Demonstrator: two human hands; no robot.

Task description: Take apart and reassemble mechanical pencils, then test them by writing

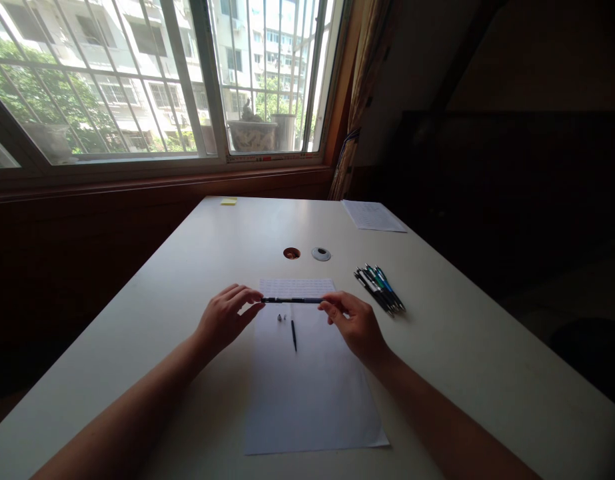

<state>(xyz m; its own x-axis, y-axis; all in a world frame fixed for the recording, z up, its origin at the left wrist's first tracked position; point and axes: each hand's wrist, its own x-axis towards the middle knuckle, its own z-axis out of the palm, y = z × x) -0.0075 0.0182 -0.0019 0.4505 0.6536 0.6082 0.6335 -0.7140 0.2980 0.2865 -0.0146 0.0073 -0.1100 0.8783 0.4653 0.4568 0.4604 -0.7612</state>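
A slim dark pen is held level above the white paper sheets, stretched between my two hands. My left hand pinches its left end between thumb and fingertips. At the right end, my right hand grips it with thumb and forefinger, the other fingers curled. Below the pen, a short dark tapered pen part lies on the paper. Two tiny silvery pieces rest beside it, too small to name exactly.
Right of my right hand lies a bunch of several pens. Beyond the paper are a round table hole and a round cover. Printed sheets and yellow sticky notes lie near the far edge of the white table.
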